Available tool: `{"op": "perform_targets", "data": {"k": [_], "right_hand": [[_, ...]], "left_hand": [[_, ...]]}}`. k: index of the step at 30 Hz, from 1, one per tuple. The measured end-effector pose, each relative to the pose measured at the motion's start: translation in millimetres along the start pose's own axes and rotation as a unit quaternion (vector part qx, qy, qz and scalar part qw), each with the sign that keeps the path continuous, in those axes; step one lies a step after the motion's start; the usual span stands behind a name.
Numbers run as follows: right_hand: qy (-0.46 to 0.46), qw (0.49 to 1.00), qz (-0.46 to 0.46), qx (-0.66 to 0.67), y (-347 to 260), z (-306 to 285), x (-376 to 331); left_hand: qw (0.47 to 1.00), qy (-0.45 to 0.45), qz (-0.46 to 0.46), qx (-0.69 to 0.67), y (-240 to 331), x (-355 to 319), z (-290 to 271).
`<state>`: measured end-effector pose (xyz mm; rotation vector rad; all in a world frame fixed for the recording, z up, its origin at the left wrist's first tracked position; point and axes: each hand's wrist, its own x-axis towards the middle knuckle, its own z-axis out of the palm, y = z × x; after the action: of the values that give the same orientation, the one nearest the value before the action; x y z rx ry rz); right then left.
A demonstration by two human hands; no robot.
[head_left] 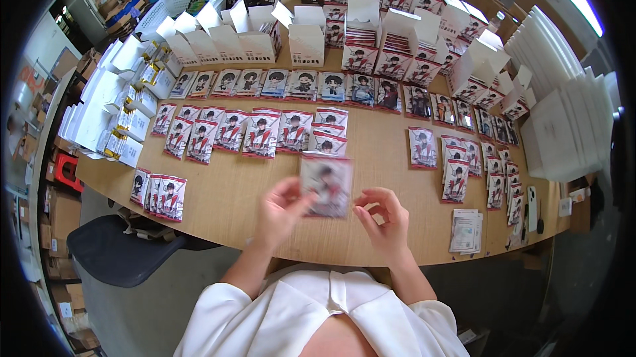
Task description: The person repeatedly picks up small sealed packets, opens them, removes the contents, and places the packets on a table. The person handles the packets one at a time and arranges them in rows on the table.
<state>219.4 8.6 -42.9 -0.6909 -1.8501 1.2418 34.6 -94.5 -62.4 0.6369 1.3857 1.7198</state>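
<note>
My left hand [283,210] grips a red-and-white foil card packet [329,184] with a dark-haired cartoon figure; the packet is slightly blurred. Just right of it, apart from the packet, my right hand [384,219] has loosely curved fingers with nothing visible in them. Beyond the held packet, overlapping packets of the same design [329,133] lie on the wooden table [377,151]. More such packets [260,135] form a row to the left, and a small group [171,199] lies at the near left. Further ones [422,148] are laid out to the right.
Picture cards [275,85] line the table behind the packets. Open white boxes [307,42] and stacked printed boxes [361,59] stand at the back. White boxes with gold packets [119,141] stand left. Papers [466,231], a phone [532,208] and plastic trays [553,112] are right.
</note>
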Motion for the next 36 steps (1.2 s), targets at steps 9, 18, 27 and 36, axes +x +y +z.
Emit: {"op": "perform_targets", "data": {"k": [9,18,27,36], "right_hand": [[-0.019,0.997,0.066,0.019,15,5,4],[0.000,0.993,0.108,0.046,28,-6,-5],[0.031,0.996,0.086,-0.018,22,-29,-13],[0.163,0.797,0.226,-0.536,-15,-168,-60]], "left_hand": [[0.913,0.131,0.172,0.347,4,90,-65],[0.909,0.094,0.124,0.388,-1,92,-53],[0.811,0.087,0.153,0.558,6,88,-49],[0.790,0.076,0.153,0.589,6,80,-48]]}}
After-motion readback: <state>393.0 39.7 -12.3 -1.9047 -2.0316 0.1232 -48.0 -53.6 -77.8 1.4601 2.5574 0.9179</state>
